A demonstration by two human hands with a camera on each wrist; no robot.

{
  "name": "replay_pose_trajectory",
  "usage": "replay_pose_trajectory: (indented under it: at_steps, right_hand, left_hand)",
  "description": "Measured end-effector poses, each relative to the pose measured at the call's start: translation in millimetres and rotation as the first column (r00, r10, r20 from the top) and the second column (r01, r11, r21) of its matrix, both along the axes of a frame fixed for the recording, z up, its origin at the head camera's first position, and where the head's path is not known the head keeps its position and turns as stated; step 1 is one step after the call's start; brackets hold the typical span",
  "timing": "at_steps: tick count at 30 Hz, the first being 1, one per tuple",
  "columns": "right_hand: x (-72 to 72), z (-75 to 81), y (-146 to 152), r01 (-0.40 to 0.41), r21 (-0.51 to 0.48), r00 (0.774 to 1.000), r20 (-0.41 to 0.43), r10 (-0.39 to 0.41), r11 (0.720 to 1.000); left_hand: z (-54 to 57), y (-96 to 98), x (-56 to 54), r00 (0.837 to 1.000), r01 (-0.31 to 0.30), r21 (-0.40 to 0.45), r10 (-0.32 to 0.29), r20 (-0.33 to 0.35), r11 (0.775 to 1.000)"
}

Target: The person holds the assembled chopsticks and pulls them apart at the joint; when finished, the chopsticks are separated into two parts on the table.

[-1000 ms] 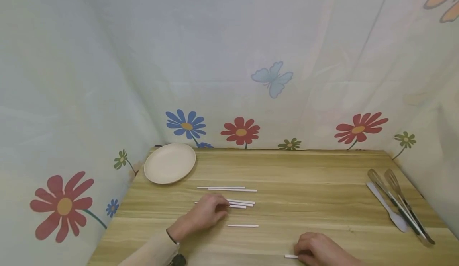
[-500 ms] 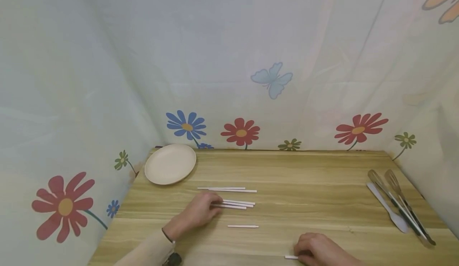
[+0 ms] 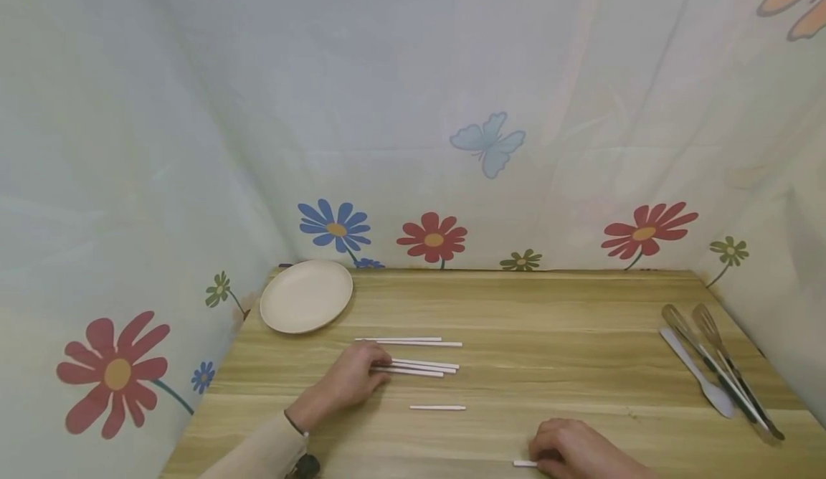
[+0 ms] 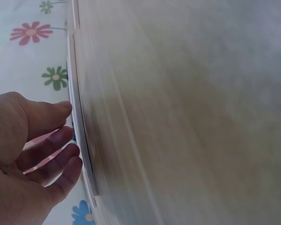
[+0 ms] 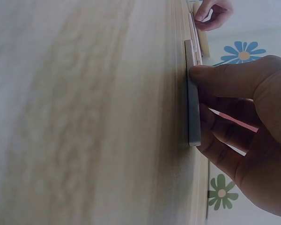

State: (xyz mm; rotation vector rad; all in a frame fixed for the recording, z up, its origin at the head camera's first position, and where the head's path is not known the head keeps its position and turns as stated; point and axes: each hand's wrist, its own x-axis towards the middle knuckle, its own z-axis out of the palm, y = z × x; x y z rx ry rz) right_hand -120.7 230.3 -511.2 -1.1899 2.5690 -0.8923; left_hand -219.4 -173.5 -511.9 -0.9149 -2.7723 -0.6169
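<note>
In the head view my left hand (image 3: 351, 375) is over the left part of several thin white chopsticks (image 3: 422, 372) lying side by side on the wooden table. Its thumb and fingertips, loosely bent, come right at a stick (image 4: 84, 140) in the left wrist view. Part of the chopsticks is hidden under this hand. My right hand (image 3: 571, 447), near the front of the table, pinches a short, square-ended white stick (image 5: 194, 108) between thumb and fingers, low over the wood. A lone short white stick (image 3: 437, 408) lies between the hands.
Two more chopsticks (image 3: 413, 340) lie behind the left hand. A round cream plate (image 3: 306, 296) sits at the back left. Toward the right edge of the table (image 3: 548, 321) are a pale spoon (image 3: 693, 371) and two long dark-handled utensils (image 3: 719, 357). A flowered curtain (image 3: 413, 106) surrounds the table.
My left hand has slid leftward along the chopsticks, uncovering more of them, while they stay in place. My right hand and its stick have kept still.
</note>
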Motion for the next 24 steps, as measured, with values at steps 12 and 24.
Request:
replay_pose_trajectory:
  at_steps: [12,24]
  right_hand:
    - [0.3,-0.1,-0.8,0.000,-0.014,1.000,0.019,0.001,1.000]
    - [-0.8,-2.5,0.1,-0.017,-0.027,0.999,-0.031,0.016,0.999]
  left_hand:
    - [-1.6,-4.0,-3.0,0.999,-0.031,-0.037,0.032,0.031,0.999]
    - [-5.5,-8.4,-6.1,0.999,-0.022,-0.066,0.025,0.043,0.998]
